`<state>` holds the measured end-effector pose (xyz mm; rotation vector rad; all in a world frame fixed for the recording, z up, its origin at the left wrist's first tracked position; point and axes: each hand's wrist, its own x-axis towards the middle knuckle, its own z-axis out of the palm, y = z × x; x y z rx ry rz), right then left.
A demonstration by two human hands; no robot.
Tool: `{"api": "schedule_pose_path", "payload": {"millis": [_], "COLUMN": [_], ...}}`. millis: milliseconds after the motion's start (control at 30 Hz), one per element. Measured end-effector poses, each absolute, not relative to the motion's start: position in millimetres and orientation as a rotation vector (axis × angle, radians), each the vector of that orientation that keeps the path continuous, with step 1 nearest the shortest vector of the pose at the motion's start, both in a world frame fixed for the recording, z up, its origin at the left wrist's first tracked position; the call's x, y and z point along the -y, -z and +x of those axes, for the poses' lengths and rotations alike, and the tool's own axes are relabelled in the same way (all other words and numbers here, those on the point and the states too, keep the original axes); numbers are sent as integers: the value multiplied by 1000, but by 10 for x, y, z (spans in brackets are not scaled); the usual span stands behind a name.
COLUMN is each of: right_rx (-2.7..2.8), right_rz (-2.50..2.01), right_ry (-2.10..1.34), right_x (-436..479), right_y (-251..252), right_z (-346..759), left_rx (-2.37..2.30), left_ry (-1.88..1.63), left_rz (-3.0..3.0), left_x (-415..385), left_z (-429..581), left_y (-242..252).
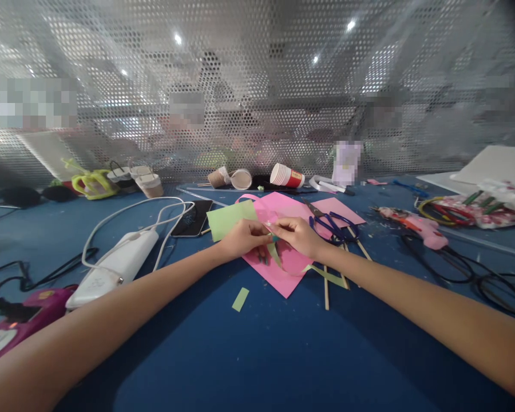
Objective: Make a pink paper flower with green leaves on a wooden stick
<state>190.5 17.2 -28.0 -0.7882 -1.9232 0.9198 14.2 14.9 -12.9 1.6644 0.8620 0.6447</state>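
Note:
My left hand [245, 239] and my right hand [299, 236] meet over a pink sheet of paper [288, 280], thumbs and fingertips pinched close together. Between them they hold a narrow pale green paper strip [331, 276], which curls down and trails to the right. Its end among the fingertips is mostly hidden. Just behind my left hand lies a light green paper sheet [229, 217]. Blue-handled scissors [335, 228] rest beside my right hand, above several thin wooden sticks [326, 293]. A small green paper scrap [241, 299] lies nearer to me on the blue table [249, 360].
To the left are a white power strip [120, 260] with a looped cable, a black phone [192, 218] and a magenta device [38, 312]. A pink glue gun [427, 229] with black cord lies right. Stacked paper cups [286, 175] and a perforated screen [249, 74] stand behind.

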Motion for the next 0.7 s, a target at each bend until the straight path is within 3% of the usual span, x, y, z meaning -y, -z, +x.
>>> {"api": "schedule_pose_path", "payload": {"millis": [700], "right_rx": [1884], "right_rz": [-821], "right_ry": [-1209], "right_x": [-243], "right_y": [247], "right_z": [1958], "left_rx": [-746], "left_ry": [-537], "left_rz": [1672], "left_x": [-211], "left_z": [117], "left_y": [125]}}
